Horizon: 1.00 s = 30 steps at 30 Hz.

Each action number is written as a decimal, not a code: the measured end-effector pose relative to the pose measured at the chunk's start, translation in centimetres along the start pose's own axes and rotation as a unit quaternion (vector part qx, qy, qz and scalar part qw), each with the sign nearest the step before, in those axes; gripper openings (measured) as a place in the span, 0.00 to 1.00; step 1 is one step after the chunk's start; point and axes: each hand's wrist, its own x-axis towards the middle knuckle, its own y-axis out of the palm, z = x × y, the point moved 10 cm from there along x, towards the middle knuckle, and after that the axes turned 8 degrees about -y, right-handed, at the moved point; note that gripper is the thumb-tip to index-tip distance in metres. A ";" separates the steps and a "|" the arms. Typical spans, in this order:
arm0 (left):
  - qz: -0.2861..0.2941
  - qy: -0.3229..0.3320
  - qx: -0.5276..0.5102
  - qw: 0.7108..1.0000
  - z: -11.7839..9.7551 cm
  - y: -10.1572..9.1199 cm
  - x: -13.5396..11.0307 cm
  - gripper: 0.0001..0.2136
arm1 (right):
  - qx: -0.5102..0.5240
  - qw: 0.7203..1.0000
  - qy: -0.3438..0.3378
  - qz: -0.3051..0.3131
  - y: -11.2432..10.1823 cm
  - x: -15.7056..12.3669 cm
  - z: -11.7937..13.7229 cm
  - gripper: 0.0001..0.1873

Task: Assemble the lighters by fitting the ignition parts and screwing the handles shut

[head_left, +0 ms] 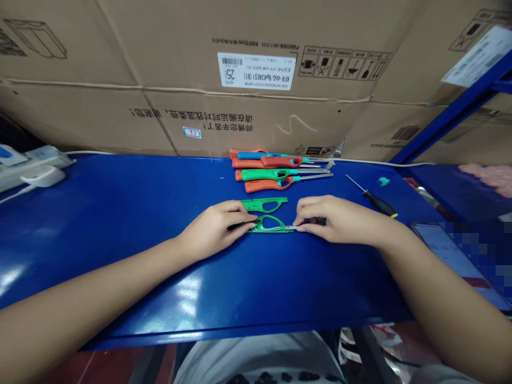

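Between my hands a green lighter half-shell (271,224) lies on the blue table, its finger loop toward the right. My left hand (218,226) pinches the shell's left end, and its fingers hide what sits inside there. At the other end, my right hand (326,218) has thumb and fingers closed on a thin metal lighter tube (292,228) that meets the shell. Just beyond lies a second green half-shell (266,205), partly behind my left fingers. Farther back is a pile of long-necked lighters (268,184) in orange, green and blue.
A black-handled screwdriver (378,202) lies right of my right hand, near a small teal scrap (384,182). A phone-like device (444,250) rests by my right forearm. Cardboard boxes (180,64) wall the back; a white power strip (34,165) is at left.
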 end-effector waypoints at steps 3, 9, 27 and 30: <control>0.003 -0.009 -0.002 1.000 0.1 0.1 0.0 0.11 | -0.006 1.000 0.001 0.003 0.0 0.0 0.0 0.09; 0.003 -0.018 -0.015 1.000 0.4 0.2 0.0 0.10 | -0.070 0.997 0.009 0.017 0.2 0.0 0.2 0.09; -0.011 0.000 0.001 1.000 -0.4 0.2 -0.2 0.11 | 0.028 0.990 0.119 -0.073 0.9 1.0 -1.7 0.08; -0.002 0.007 0.000 1.000 -0.8 0.4 -0.1 0.11 | 0.070 0.981 0.172 -0.055 1.7 1.0 -2.5 0.10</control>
